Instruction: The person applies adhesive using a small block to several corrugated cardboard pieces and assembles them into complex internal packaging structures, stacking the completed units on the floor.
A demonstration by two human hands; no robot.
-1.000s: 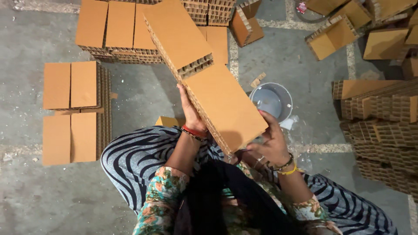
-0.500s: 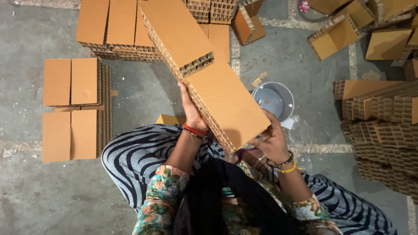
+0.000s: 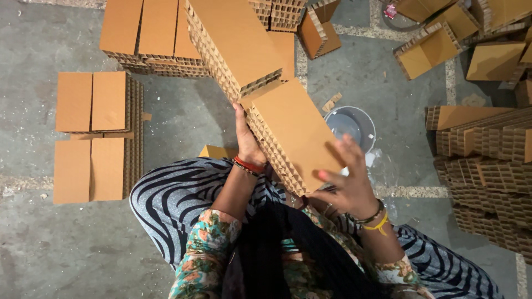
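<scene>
I hold a long brown corrugated cardboard block (image 3: 260, 83), made of two thick pieces set end to end, slanting from my lap up towards the top of the view. My left hand (image 3: 246, 141) grips its left, ridged side near the joint. My right hand (image 3: 346, 185) rests on the near piece's flat top, fingers spread and blurred. I sit on the concrete floor with striped trousers over my knees.
Flat stacks of cardboard blocks (image 3: 94, 135) lie at the left and more (image 3: 147, 36) at the top. A tall pile of corrugated sheets (image 3: 487, 171) stands at the right. A round grey bowl (image 3: 352, 127) sits beyond my right hand. Loose open cardboard pieces (image 3: 429, 50) lie top right.
My right hand has shifted from the block's near end up onto its flat top with fingers spread. The block has barely moved; my left hand keeps its grip.
</scene>
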